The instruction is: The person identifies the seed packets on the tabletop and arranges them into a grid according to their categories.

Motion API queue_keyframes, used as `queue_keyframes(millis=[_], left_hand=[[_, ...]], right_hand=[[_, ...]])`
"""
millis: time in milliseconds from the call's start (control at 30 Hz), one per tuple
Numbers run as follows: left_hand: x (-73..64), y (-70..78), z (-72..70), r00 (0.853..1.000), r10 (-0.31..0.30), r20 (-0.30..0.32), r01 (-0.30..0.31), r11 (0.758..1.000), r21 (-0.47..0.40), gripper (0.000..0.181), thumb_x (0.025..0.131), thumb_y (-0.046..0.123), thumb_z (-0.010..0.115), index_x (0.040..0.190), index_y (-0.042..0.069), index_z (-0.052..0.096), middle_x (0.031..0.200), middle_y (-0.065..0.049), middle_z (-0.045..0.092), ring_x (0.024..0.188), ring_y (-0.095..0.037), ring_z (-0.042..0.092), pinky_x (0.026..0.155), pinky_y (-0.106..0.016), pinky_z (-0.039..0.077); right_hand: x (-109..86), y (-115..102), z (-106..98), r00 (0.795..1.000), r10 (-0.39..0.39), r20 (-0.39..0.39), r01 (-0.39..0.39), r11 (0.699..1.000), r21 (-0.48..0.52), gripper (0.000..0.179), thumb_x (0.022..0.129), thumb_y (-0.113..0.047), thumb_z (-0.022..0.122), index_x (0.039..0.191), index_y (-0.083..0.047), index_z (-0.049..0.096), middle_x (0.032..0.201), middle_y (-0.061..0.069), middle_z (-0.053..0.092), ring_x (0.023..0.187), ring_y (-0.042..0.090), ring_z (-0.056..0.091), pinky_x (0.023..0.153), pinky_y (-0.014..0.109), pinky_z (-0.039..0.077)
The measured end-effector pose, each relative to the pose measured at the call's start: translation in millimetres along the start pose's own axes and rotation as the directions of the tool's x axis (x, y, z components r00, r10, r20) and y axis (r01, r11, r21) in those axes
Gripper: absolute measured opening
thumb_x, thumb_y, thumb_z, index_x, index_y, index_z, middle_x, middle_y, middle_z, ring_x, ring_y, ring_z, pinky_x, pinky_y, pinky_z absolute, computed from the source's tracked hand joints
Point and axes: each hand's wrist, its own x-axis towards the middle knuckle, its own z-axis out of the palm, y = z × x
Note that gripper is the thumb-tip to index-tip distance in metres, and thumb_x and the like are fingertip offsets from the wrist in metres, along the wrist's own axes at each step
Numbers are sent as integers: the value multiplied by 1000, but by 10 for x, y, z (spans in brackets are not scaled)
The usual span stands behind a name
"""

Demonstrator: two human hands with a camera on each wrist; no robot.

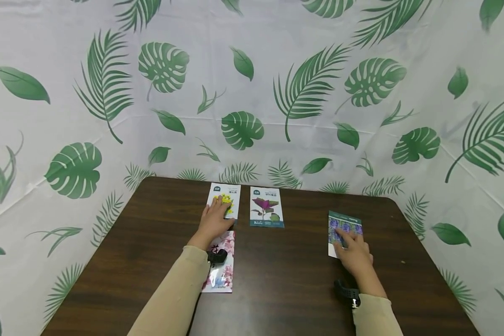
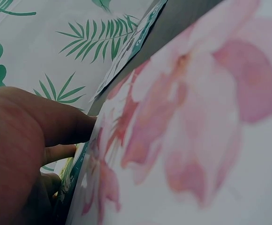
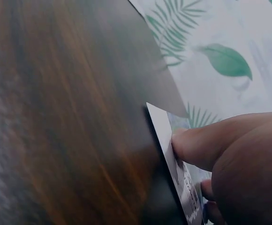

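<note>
My left hand point(image 1: 213, 225) rests with its fingers spread on the lower half of a seed packet with yellow flowers point(image 1: 233, 192), at the table's far side. Below it lies a seed packet with pink blossoms point(image 1: 221, 281), partly covered by my wrist and fitness band; its print fills much of the left wrist view. Over to the right, my right hand point(image 1: 357, 255) touches a seed packet with purple-blue flower spikes point(image 1: 345, 218). Its thumb point(image 3: 197, 143) presses the white end of that packet in the right wrist view, with the other fingers partly hidden.
Another seed packet, showing a dark magenta plant point(image 1: 267, 211), lies beside the yellow-flower one. All of them are on a dark brown wooden table point(image 1: 285, 280). A white cloth with green leaves point(image 1: 210, 154) hangs behind the table and along its sides.
</note>
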Motion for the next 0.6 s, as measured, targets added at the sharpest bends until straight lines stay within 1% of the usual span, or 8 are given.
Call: queue_keyframes(millis=[200,333,600], left_hand=[[-10,19,-14,1000,-2,5,2,1000,-2,69,105,33,69,165,9,48,182,-21,17,172,-41,9,138,-63,7],[7,10,-11,1000,-5,5,5,1000,7,69,105,34,69,165,9,48,182,-21,17,172,-40,9,138,-63,7],[9,7,-14,1000,-6,13,5,1000,17,69,105,35,69,166,10,47,182,-21,17,172,-40,9,138,-63,7]], right_hand=[[-35,-34,26,1000,-12,3,12,1000,-14,61,112,-40,55,168,-22,42,166,33,30,145,63,33,102,76,37],[-68,-77,32,1000,-20,5,20,1000,-15,61,111,-40,56,168,-22,43,164,32,32,143,61,35,100,74,39],[-109,-121,39,1000,-19,7,19,1000,-20,62,111,-40,58,168,-22,44,162,31,35,141,59,37,99,72,39]])
